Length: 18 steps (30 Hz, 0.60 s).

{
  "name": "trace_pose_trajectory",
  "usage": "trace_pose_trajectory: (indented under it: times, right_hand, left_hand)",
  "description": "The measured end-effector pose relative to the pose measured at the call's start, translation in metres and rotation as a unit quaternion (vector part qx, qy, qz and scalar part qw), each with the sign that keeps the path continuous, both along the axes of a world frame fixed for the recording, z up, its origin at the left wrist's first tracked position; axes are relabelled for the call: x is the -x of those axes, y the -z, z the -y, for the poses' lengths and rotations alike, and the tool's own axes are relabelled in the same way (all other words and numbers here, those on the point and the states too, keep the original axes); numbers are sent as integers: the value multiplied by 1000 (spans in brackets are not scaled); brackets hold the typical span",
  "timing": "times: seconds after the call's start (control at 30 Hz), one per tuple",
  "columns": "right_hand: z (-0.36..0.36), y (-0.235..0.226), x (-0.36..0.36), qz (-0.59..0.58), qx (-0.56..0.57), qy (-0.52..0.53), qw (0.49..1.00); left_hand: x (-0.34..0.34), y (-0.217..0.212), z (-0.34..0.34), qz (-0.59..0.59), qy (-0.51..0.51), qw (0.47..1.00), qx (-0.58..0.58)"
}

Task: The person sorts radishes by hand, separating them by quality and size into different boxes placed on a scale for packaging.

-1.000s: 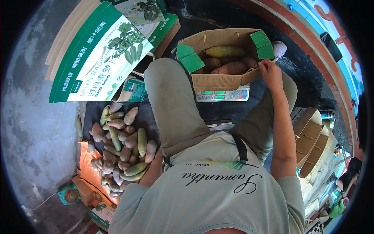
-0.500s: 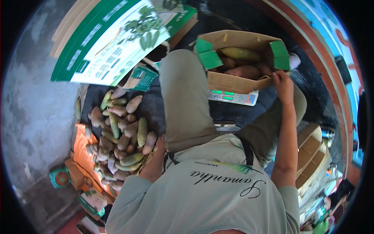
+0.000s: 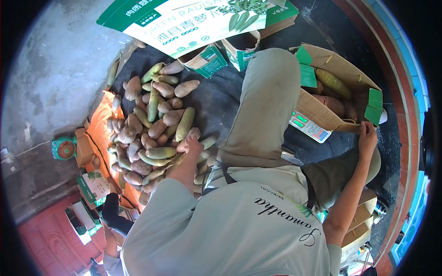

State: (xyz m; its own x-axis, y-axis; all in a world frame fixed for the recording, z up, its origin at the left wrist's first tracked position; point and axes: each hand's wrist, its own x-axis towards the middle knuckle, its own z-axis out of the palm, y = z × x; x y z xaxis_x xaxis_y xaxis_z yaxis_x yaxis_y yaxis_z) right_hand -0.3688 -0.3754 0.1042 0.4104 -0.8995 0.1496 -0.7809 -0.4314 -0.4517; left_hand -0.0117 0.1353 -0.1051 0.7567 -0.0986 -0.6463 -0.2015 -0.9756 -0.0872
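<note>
Left hand (image 3: 192, 143) down on the near edge of the vegetable pile (image 3: 152, 129), fingers curled over a pale tuber (image 3: 189, 136); can't tell whether it's a full grasp or just contact. Right hand (image 3: 367, 138) closed on the near rim of the open cardboard box (image 3: 317, 110), thumb and fingers pinching the edge.

Tuber under the left hand: long axis runs roughly from the person out toward the pile, far end pointing up and left in the view. Green long one (image 3: 185, 124) just beside it lies near-parallel, tilted the same way.

Pile sits on a dark mat (image 3: 221, 99), spilling left onto an orange sheet (image 3: 99, 131). Bent knee in grey trousers (image 3: 267, 101) sits between pile and box, so the two hands are well apart. Box holds a few tubers, green flaps (image 3: 304, 69) folded open; a scale (image 3: 309, 126) is tucked under its near side.

Open room: bare mat strip between pile and knee; grey concrete floor (image 3: 60, 78) to the far left. Far side closed off by big green-and-white printed cartons (image 3: 184, 18).
</note>
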Motion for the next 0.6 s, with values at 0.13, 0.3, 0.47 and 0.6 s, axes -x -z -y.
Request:
trace_pose_trajectory:
  times: [0.13, 0.3, 0.47, 0.6]
  right_hand:
    - [4, 5, 3, -19, -12, 14, 1000]
    - [5, 7, 6, -30, 16, 0, 999]
    - [5, -1, 2, -36, 5, 19, 999]
    - [2, 2, -4, -13, 20, -1, 1000]
  left_hand:
    - [9, -6, 0, -59, -27, 997, -28]
    - [4, -15, 2, -36, -5, 999, -9]
    - [-24, -18, -7, 157, -93, 983, -19]
    - [-50, -10, -32, 112, -191, 975, 6]
